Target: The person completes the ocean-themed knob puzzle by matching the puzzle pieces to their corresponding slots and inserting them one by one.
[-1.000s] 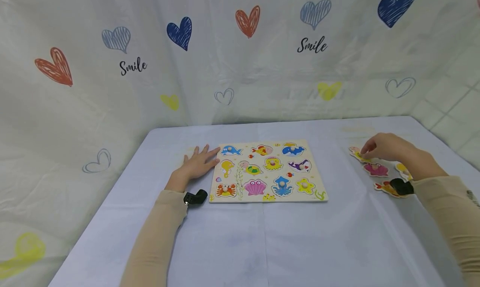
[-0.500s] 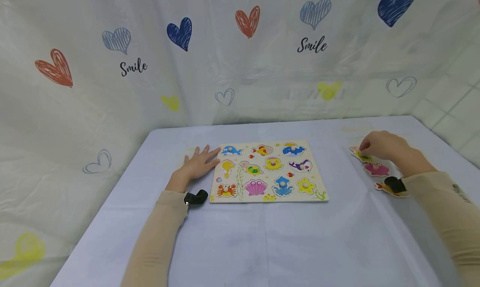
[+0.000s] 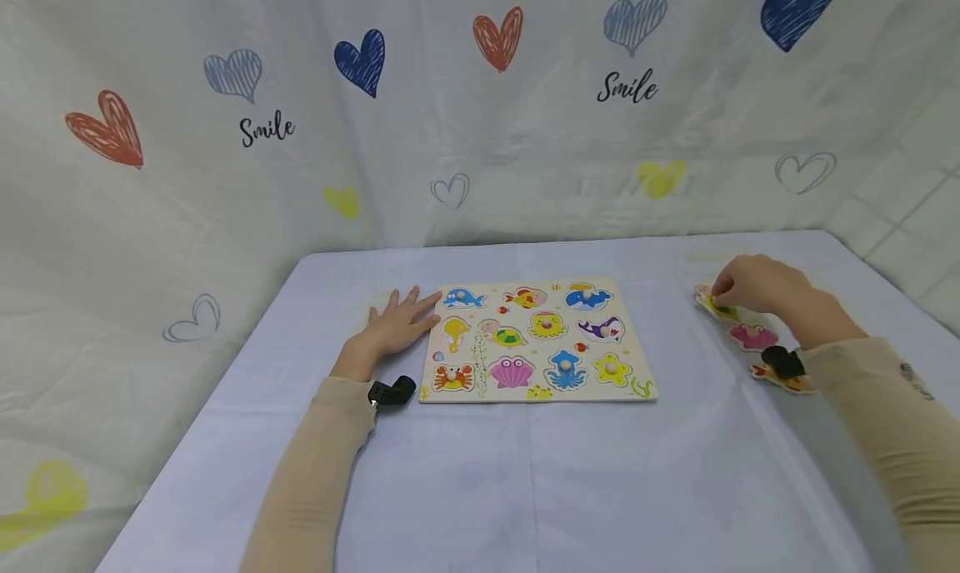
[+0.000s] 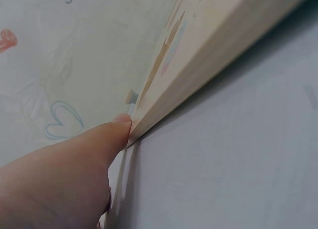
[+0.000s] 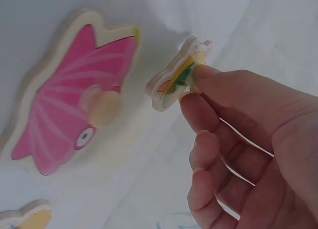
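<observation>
My right hand [image 3: 761, 286] pinches the knob of a wooden turtle puzzle piece [image 5: 181, 77], green with a yellow rim, between thumb and fingers. In the right wrist view the piece is tilted and raised off the cloth. Beside it lies a pink fish piece [image 5: 64, 105] with a round knob. My left hand [image 3: 392, 325] lies with fingers spread at the left side of the sea-animal puzzle board [image 3: 540, 395]. Its thumb [image 4: 109, 134] touches the board's edge in the left wrist view.
An orange fish piece [image 3: 783, 381] lies nearer me, partly behind the black wrist camera [image 3: 782, 361]. Another piece [image 5: 30, 216] shows at the right wrist view's corner. Behind the white-covered table [image 3: 465, 481] hangs a heart-printed curtain [image 3: 525, 140].
My right hand has moved slightly left and away from me with the turtle piece. Its sleeve and wrist now cover a yellow piece seen earlier. The left hand stays put.
</observation>
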Tool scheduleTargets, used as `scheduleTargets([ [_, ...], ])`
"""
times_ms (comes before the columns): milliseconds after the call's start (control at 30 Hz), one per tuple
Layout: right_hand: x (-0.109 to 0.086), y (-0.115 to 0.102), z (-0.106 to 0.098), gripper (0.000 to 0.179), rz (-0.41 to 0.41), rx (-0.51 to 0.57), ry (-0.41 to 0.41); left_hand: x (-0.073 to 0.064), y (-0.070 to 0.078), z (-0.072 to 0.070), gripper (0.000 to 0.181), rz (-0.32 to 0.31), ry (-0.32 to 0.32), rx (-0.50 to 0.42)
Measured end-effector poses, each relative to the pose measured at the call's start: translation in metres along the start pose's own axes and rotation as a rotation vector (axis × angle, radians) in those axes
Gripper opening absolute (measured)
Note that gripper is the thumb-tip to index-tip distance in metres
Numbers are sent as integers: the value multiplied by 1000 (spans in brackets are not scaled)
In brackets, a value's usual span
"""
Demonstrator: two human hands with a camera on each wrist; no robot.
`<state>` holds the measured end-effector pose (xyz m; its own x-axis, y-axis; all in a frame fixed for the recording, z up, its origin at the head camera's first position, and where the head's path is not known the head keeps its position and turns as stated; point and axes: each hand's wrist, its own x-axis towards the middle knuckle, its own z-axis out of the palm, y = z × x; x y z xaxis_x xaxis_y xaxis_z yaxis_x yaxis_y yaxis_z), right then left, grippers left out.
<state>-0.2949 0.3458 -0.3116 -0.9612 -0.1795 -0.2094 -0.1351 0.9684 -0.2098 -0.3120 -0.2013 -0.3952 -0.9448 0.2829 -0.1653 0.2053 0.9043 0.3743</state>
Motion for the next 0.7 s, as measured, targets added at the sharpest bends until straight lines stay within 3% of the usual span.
scheduleTargets([
  [233,-3,-19,-9,23,-85,-10,33,1,-1,1,63,3,4,4],
  [700,-11,-87,-13,18,-170,-60,71,-1,1,0,63,7,12,-2],
])
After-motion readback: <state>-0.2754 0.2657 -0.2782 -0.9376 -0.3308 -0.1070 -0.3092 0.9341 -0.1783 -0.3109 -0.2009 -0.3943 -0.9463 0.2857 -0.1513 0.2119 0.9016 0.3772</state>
